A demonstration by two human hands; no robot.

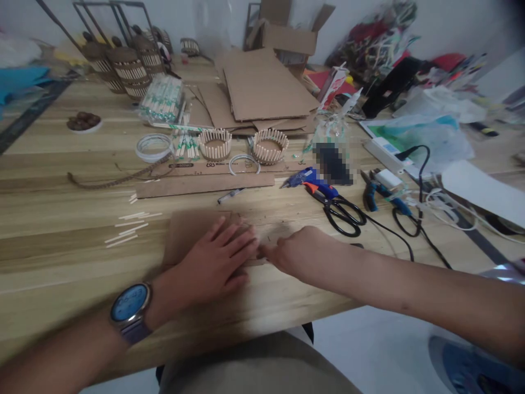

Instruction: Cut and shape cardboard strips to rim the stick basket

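A small sheet of brown cardboard (183, 230) lies near the front of the wooden table (82, 295). Pressed flat upon it, fingers spread, is my left hand (221, 254), with a watch (130, 302) on the wrist. My right hand (299, 253) is closed beside the left fingertips, at the right edge of the sheet. Whatever its fingers grip is hidden and blurred. Beyond the hands lie a pen (231, 195) and a long cardboard strip (205, 186).
Behind stand two rings of short sticks (215, 145) and a tape roll (155, 146). Loose sticks (127, 230) lie left. To the right are a blue glue gun (305, 178), black-handled scissors (344, 213), pliers (381, 194) and cables. Cardboard sheets (266, 85) are stacked at the back.
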